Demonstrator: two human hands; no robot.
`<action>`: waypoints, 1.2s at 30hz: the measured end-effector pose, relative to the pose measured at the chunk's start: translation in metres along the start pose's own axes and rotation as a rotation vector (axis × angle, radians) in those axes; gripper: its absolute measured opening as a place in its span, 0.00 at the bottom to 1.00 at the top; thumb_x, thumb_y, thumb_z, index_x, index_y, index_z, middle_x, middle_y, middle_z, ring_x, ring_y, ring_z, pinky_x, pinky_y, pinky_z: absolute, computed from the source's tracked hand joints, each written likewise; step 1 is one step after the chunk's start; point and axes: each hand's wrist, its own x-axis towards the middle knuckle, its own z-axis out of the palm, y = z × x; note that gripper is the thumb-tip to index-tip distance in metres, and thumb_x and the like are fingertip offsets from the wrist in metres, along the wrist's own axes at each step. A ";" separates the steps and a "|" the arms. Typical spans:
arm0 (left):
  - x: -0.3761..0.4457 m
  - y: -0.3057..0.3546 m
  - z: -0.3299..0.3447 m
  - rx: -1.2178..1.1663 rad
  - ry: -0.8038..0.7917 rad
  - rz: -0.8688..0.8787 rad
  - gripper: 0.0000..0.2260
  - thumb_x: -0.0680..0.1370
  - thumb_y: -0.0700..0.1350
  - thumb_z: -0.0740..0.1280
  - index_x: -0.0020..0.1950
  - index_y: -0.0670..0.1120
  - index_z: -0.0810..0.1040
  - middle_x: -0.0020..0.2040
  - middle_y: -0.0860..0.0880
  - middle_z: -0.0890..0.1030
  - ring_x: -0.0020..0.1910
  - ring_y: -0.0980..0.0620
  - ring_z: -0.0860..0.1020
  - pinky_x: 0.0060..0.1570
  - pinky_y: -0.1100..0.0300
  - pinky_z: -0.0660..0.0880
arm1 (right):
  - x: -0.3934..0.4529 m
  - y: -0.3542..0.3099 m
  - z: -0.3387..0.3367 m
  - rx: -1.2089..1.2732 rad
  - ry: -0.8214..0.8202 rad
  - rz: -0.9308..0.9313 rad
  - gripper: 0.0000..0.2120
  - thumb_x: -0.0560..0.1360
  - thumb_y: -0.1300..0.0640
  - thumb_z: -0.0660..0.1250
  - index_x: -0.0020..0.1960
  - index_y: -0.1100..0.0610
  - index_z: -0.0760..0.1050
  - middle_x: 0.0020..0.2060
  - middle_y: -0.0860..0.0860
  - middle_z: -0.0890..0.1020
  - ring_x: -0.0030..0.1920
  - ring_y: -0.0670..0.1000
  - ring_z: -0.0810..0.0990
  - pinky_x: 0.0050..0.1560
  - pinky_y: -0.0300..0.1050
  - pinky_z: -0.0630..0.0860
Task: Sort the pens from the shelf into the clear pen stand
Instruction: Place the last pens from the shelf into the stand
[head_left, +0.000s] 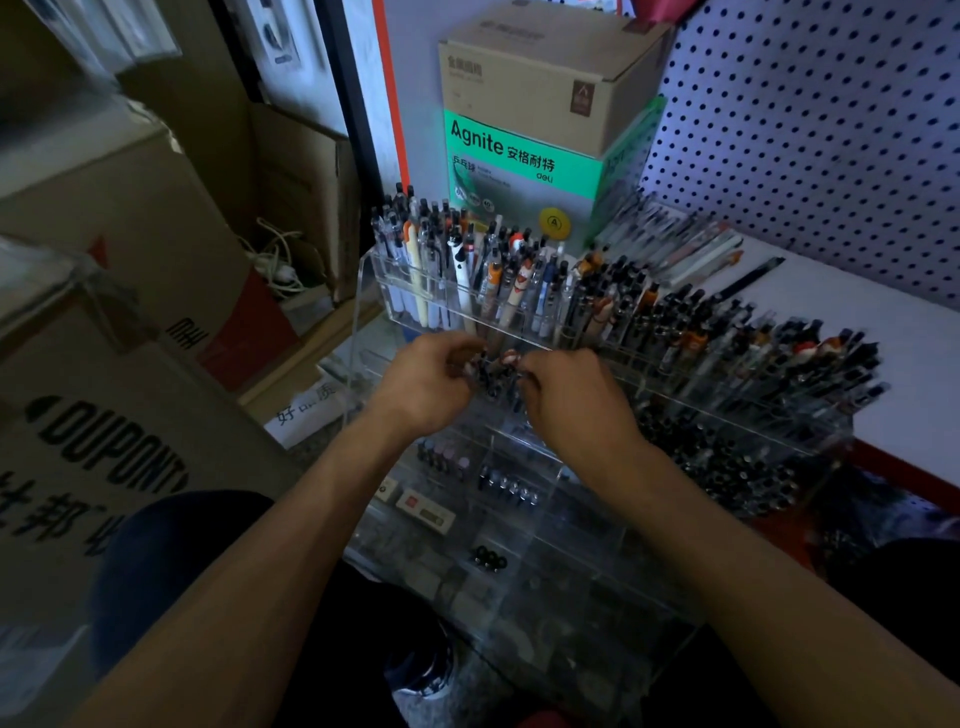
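Observation:
A tiered clear pen stand (395, 306) stands on the shelf, its upper rows packed with several upright pens (498, 270). My left hand (426, 389) and my right hand (571, 400) meet over the stand's second row. Between them they hold a small bunch of dark pens (493, 376), fingers curled round it. More pens (685, 244) lie loose on the white shelf behind the stand. The lower rows hold a few small dark items (509, 488).
A brown and green Agnite box (524, 150) stands behind the stand, against a white pegboard (831, 130). Cardboard cartons (104, 322) are stacked at the left. The white shelf (857, 332) runs off to the right with a red front edge.

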 end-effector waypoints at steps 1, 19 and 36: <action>-0.001 0.000 0.000 -0.035 0.010 -0.013 0.20 0.77 0.32 0.65 0.68 0.43 0.75 0.62 0.46 0.79 0.60 0.49 0.77 0.57 0.61 0.73 | 0.000 -0.001 0.001 0.025 0.001 -0.002 0.06 0.80 0.61 0.62 0.48 0.58 0.78 0.37 0.56 0.80 0.38 0.58 0.80 0.41 0.52 0.80; -0.014 0.015 -0.024 -0.105 0.130 0.127 0.15 0.77 0.32 0.66 0.61 0.45 0.80 0.50 0.53 0.82 0.50 0.58 0.80 0.50 0.69 0.77 | -0.017 0.016 -0.035 0.319 0.079 -0.076 0.11 0.79 0.64 0.65 0.58 0.56 0.81 0.48 0.53 0.84 0.45 0.49 0.82 0.52 0.43 0.80; 0.037 0.158 -0.016 -0.250 0.004 0.494 0.08 0.74 0.33 0.72 0.47 0.46 0.82 0.43 0.46 0.84 0.41 0.57 0.81 0.47 0.65 0.78 | -0.019 0.083 -0.176 0.379 0.175 0.005 0.10 0.76 0.53 0.72 0.57 0.50 0.81 0.47 0.45 0.84 0.47 0.43 0.82 0.50 0.42 0.79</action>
